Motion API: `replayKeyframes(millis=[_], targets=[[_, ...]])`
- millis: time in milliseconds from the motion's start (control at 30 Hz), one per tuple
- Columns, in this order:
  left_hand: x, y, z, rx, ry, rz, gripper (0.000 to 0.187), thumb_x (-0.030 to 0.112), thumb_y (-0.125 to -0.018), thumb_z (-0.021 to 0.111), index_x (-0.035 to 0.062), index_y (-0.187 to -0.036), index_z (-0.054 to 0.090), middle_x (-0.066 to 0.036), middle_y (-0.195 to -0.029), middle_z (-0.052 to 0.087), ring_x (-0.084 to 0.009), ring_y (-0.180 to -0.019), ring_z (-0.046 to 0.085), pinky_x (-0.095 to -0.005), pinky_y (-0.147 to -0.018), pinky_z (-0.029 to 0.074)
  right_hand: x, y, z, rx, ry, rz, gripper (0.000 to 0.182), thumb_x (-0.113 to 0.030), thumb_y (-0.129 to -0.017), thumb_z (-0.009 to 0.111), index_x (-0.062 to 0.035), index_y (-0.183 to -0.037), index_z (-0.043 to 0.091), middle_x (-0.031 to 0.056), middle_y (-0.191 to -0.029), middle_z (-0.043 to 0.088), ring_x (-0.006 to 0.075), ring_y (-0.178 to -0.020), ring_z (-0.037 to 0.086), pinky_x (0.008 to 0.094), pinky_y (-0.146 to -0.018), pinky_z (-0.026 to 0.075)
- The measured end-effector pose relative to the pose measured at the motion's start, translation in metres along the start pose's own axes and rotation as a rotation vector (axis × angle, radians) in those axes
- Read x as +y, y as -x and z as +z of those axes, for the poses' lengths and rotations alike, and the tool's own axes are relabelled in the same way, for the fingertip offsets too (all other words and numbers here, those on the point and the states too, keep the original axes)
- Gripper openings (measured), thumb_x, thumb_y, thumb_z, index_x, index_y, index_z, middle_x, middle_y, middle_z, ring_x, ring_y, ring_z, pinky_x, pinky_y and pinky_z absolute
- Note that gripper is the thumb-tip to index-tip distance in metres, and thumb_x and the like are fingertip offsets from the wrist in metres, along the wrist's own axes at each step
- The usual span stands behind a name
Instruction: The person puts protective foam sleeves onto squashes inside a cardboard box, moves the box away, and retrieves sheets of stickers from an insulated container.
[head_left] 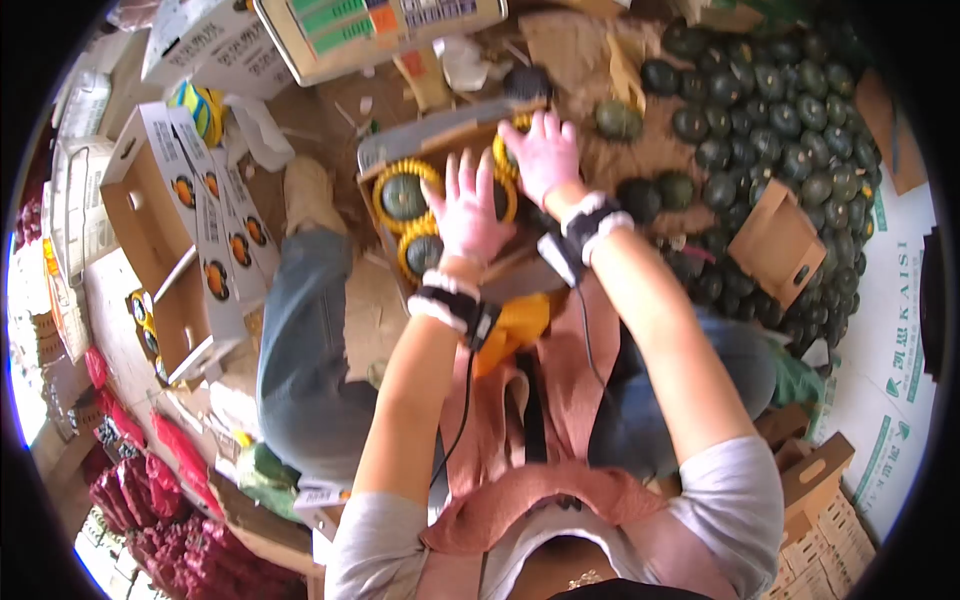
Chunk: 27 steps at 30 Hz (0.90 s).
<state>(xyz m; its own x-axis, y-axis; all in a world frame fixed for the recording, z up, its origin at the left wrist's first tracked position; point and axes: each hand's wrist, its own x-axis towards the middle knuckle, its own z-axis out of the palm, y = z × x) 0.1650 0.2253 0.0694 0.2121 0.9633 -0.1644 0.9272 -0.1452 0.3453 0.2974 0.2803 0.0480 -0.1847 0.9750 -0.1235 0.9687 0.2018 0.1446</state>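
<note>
An open cardboard box (385,238) sits on the floor between my legs. Inside it are several round dark green squash, each ringed by a yellow foam net collar (377,187). One squash (404,197) shows at the box's left, and another squash (424,252) lies just below it. My left hand (470,215), pink as if gloved, lies palm down over the middle of the box, its fingers spread beside a yellow collar. My right hand (545,158), also pink, is over the upper right corner with its fingers stretched out, partly covering a collared squash.
A large pile of dark green squash (780,140) fills the right side. A loose squash (619,120) lies right of the box. Printed cartons (215,220) stand at the left, and another carton (390,30) lies ahead. Red net bags (180,500) are at lower left.
</note>
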Motion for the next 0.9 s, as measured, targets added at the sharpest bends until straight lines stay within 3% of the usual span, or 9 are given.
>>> replayKeyframes(millis=[100, 167, 200, 267, 333, 467, 567, 733, 900], targets=[[0.007, 0.021, -0.019, 0.19, 0.227, 0.128, 0.1, 0.036, -0.052, 0.082, 0.0128, -0.134, 0.031, -0.021, -0.137, 0.03, -0.037, -0.13, 0.023, -0.0544, -0.104, 0.022, 0.014, 0.023, -0.031, -0.015, -0.371, -0.027, 0.075, -0.018, -0.065, 0.073, -0.0299, -0.131, 0.04, 0.0195, -0.128, 0.039, 0.0356, -0.121, 0.034, 0.0443, -0.098, 0.031], [0.014, 0.052, -0.026, 0.308, 0.313, 0.292, 0.065, 0.027, -0.06, 0.077, 0.0095, -0.116, 0.048, -0.018, -0.116, 0.047, -0.0357, -0.111, 0.044, -0.0477, -0.09, 0.039, 0.034, 0.05, -0.029, 0.124, -0.827, -0.027, 0.073, -0.013, -0.066, 0.071, -0.0267, -0.132, 0.041, 0.0176, -0.139, 0.03, 0.0343, -0.129, 0.029, 0.042, -0.107, 0.027], [0.018, 0.072, -0.022, 0.3, 0.36, 0.373, 0.051, 0.023, -0.064, 0.074, 0.0083, -0.108, 0.052, -0.016, -0.106, 0.052, -0.0337, -0.103, 0.051, -0.0448, -0.085, 0.044, 0.04, 0.065, -0.022, 0.268, -0.834, -0.001, 0.058, -0.011, -0.067, 0.068, -0.019, -0.122, 0.052, 0.013, -0.128, 0.044, 0.03, -0.12, 0.041, 0.0393, -0.1, 0.036], [0.037, 0.109, -0.008, -0.251, 0.286, 0.389, 0.02, 0.019, -0.076, 0.06, 0.0089, -0.093, 0.055, -0.012, -0.091, 0.054, -0.0276, -0.088, 0.059, -0.0388, -0.073, 0.05, 0.052, 0.085, -0.008, 0.127, -0.835, 0.109, 0.038, -0.011, -0.069, 0.064, -0.0166, -0.107, 0.059, 0.0104, -0.111, 0.056, 0.0302, -0.107, 0.05, 0.043, -0.092, 0.041], [0.048, 0.139, 0.025, -0.533, 0.05, 0.285, 0.026, 0.011, -0.073, 0.062, 0.0069, -0.097, 0.053, -0.014, -0.095, 0.054, -0.0275, -0.083, 0.061, -0.0384, -0.066, 0.051, 0.043, 0.091, -0.007, 0.203, -0.711, 0.037, 0.029, -0.014, -0.068, 0.064, -0.0154, -0.097, 0.061, 0.0067, -0.096, 0.06, 0.0284, -0.098, 0.054, 0.0421, -0.085, 0.044], [0.044, 0.139, 0.058, -0.695, -0.028, -0.062, 0.026, 0.007, -0.076, 0.058, 0.0066, -0.103, 0.056, -0.013, -0.104, 0.059, -0.0281, -0.088, 0.064, -0.0372, -0.068, 0.053, 0.015, 0.088, -0.019, -0.119, -0.212, 0.012, 0.069, -0.032, -0.061, 0.073, -0.0232, -0.122, 0.042, 0.0107, -0.118, 0.049, 0.0287, -0.109, 0.048, 0.0465, -0.091, 0.033], [0.039, 0.14, 0.054, -0.783, -0.017, -0.017, 0.024, 0.011, -0.078, 0.058, 0.0074, -0.102, 0.059, -0.013, -0.102, 0.063, -0.0259, -0.092, 0.064, -0.0365, -0.07, 0.053, 0.004, 0.079, -0.033, -0.273, -0.124, 0.04, 0.073, -0.031, -0.06, 0.075, -0.0246, -0.124, 0.039, 0.0141, -0.11, 0.049, 0.0295, -0.106, 0.048, 0.0448, -0.088, 0.033], [0.03, 0.15, -0.027, -0.446, 0.412, -0.168, 0.03, 0.02, -0.071, 0.062, 0.0028, -0.095, 0.057, -0.018, -0.091, 0.061, -0.0342, -0.087, 0.06, -0.0393, -0.076, 0.048, -0.03, 0.084, -0.085, -0.266, -0.1, 0.232, 0.066, -0.03, -0.059, 0.074, -0.0302, -0.118, 0.045, 0.0142, -0.116, 0.043, 0.0305, -0.108, 0.042, 0.0445, -0.085, 0.034], [-0.013, 0.182, -0.077, 0.407, 0.783, -0.365, 0.02, 0.008, -0.068, 0.066, 0.0006, -0.077, 0.05, -0.017, -0.072, 0.05, -0.0349, -0.068, 0.051, -0.0381, -0.062, 0.043, -0.086, 0.073, -0.09, 0.132, -0.407, -0.256, 0.065, -0.031, -0.063, 0.072, -0.0262, -0.123, 0.045, 0.0147, -0.125, 0.038, 0.0336, -0.112, 0.042, 0.0483, -0.092, 0.037]])
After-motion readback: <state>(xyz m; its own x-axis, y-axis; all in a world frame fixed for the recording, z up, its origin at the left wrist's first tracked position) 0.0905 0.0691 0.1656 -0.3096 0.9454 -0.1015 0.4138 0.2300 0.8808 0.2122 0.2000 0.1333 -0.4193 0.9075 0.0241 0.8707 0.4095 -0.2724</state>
